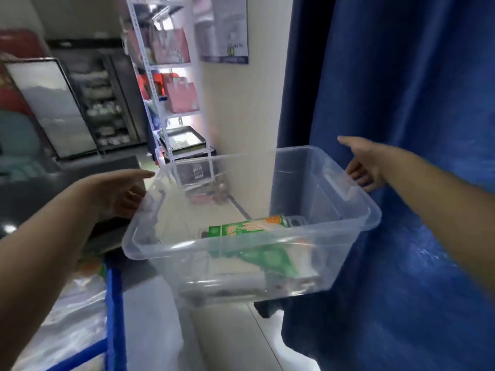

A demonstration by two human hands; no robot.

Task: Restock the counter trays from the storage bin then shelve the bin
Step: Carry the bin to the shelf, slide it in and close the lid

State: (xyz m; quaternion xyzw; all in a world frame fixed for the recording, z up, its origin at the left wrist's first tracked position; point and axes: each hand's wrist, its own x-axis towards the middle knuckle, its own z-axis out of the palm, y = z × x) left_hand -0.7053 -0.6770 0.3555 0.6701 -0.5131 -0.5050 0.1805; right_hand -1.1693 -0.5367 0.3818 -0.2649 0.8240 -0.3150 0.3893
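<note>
Storage bin (308,253), a clear plastic tub with no lid, is held up in the air in front of the person, above the pale floor (235,338) and just left of a blue curtain (401,103). The left hand (120,194) grips the handle at the bin's left end, its fingers curled under the rim and its forefinger stretched along the top edge. The right hand (365,167) grips the handle at the right end in the same way, fingers hooked beneath the lip and forefinger pointing outward. Inside, near the bin's bottom, lies a green and white box (251,227) with an orange mark at one corner, tilted, over some blurred packets that cannot be made out. A blue-edged tray (112,303) holding clear plastic bags sits at the lower left, on a dark counter (142,285). Farther back, against the cream wall, stands a white metal shelf rack (174,89) carrying pink gift bags (178,99), with a dark tray (184,139) on a lower level.
</note>
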